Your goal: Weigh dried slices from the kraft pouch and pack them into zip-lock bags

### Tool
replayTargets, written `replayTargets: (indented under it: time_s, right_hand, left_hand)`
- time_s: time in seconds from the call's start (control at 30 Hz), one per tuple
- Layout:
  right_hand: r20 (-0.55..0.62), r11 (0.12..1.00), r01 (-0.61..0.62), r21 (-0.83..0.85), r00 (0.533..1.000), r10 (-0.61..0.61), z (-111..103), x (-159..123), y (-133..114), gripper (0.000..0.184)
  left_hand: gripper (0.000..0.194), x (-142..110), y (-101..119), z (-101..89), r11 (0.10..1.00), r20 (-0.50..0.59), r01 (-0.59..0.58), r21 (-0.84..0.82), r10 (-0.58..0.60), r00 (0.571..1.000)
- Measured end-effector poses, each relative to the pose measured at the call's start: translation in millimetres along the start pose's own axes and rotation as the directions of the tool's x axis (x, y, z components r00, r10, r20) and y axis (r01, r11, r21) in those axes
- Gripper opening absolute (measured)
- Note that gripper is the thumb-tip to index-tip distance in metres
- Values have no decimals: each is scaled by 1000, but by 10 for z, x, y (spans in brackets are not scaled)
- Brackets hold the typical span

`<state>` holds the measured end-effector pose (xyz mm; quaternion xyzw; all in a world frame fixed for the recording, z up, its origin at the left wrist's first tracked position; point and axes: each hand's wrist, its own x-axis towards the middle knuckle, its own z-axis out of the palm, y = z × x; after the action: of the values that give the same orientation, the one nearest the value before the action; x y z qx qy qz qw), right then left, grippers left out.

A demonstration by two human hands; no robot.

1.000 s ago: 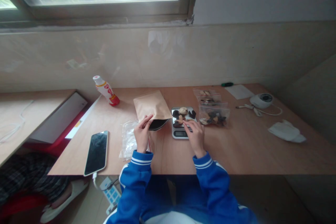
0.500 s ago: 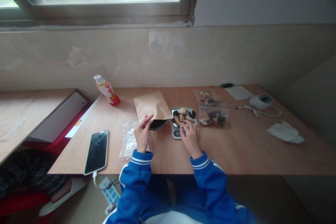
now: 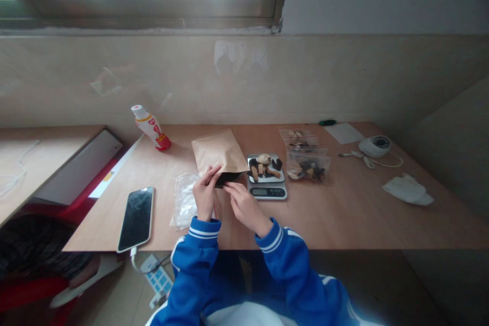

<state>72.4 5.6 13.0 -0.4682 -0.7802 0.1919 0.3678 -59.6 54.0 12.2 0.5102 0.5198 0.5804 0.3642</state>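
Note:
A brown paper bag (image 3: 219, 150) with a dark inside lies on the table, its mouth toward me. My left hand (image 3: 205, 193) is closed on the near edge of that mouth, thumb and fingers pinching it. My right hand (image 3: 246, 206) reaches to the mouth with its fingers together; what they hold, if anything, is hidden. Just right of the bag sits a small kitchen scale (image 3: 267, 193). Brown, black and pale dried pieces (image 3: 264, 167) lie on its plate. A clear plastic bag (image 3: 183, 201) is beside my left hand.
Zip bags of dried pieces (image 3: 308, 165) stand right of the scale. Farther right are a white corded device (image 3: 375, 146), paper (image 3: 344, 133) and a white cloth-like item (image 3: 407, 189). A bottle (image 3: 151, 127) and charging phone (image 3: 136, 219) are left. Someone sits at the lower left.
My right hand has moved left from the pieces on the scale to the mouth of the paper bag. The scale's front is now uncovered. My left hand keeps its grip.

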Motion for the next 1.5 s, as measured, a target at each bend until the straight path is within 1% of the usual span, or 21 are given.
replayTargets:
  time_s: [0.1, 0.17, 0.2, 0.27, 0.3, 0.37, 0.43, 0.5, 0.53, 0.6, 0.63, 0.7, 0.8, 0.9, 1.0, 1.1, 1.17, 1.23, 1.3, 1.37, 1.5]
  right_hand:
    - [33, 993, -50, -110, 998, 54, 237, 214, 19, 46]
    - [36, 990, -63, -124, 997, 68, 290, 301, 14, 46]
    - [28, 994, -52, -101, 998, 55, 280, 313, 2, 45]
    - [-13, 1000, -6, -18, 1000, 6, 190, 262, -20, 42]
    - [-52, 1000, 11, 20, 999, -10, 117, 203, -14, 40]
    - [-169, 999, 1, 48, 986, 7, -66, 39, 62, 37]
    - [-321, 996, -87, -7, 944, 80, -267, -141, 244, 35]
    - [-442, 968, -221, -120, 885, 147, -446, -291, 500, 32]
    - [-464, 941, -274, -198, 872, 156, -516, -346, 635, 30]
    - [-448, 880, -340, -333, 878, 169, -610, -404, 868, 27]
    - [-426, 853, -354, -383, 887, 177, -635, -409, 953, 26]
    - [-391, 821, -374, -432, 898, 203, -658, -383, 1048, 24]
    - [-406, 811, -398, -429, 887, 221, -691, -333, 1035, 17]
    - [-478, 837, -389, -385, 860, 179, -788, -432, 947, 15]
    - [-545, 849, -383, -364, 827, 139, -917, -772, 902, 17]
    - [-564, 806, -434, -402, 811, 155, -999, -1228, 937, 20]
    - [-547, 784, -444, -433, 821, 164, -1007, -1479, 985, 22]
    - [-515, 781, -439, -445, 838, 177, -989, -1634, 1028, 23]
    - [-492, 785, -433, -442, 849, 191, -962, -1696, 1052, 24]
    - [-492, 787, -425, -447, 852, 181, -947, -1699, 1047, 24]
    - [-506, 790, -421, -446, 847, 166, -956, -1641, 944, 24]
  left_hand:
    - [23, -24, -14, -49, 1000, 12, 2, 23, -2, 1000]
    - [23, -29, -13, -86, 999, 18, 12, 34, -12, 1000]
    - [23, -27, -9, -104, 999, 22, 18, 34, -19, 1000]
    - [22, -18, 3, -133, 999, 29, 24, 30, -25, 999]
    - [22, -12, 9, -144, 999, 30, 23, 30, -24, 999]
    - [22, -2, 20, -157, 999, 24, 17, 36, -18, 1000]
    - [22, 5, 28, -154, 999, 16, 9, 41, -10, 1000]
    - [22, 7, 35, -134, 999, 10, 5, 39, -6, 1000]
    - [22, 6, 39, -119, 999, 7, 4, 38, -5, 1000]
    - [22, 5, 48, -86, 999, -1, 4, 32, -4, 1000]
    - [22, 4, 53, -71, 1000, -6, 5, 28, -5, 1000]
    - [22, 4, 57, -54, 1000, -12, 7, 24, -7, 1000]
    - [22, 20, 41, -62, 999, -4, 3, 34, -3, 1000]
    - [23, 92, -8, -88, 998, 24, -7, 61, 6, 1000]
    - [24, 251, -96, -100, 996, 62, -30, 89, 24, 998]
    - [25, 456, -223, -89, 989, 83, -61, 135, 50, 995]
    - [25, 570, -314, -76, 979, 101, -76, 192, 57, 993]
    - [25, 631, -382, -70, 967, 119, -83, 241, 55, 991]
    - [25, 620, -401, -87, 954, 125, -87, 287, 53, 991]
    - [26, 537, -366, -144, 937, 120, -97, 335, 59, 991]
    - [33, 229, -275, -386, 897, 95, -136, 421, 105, 990]
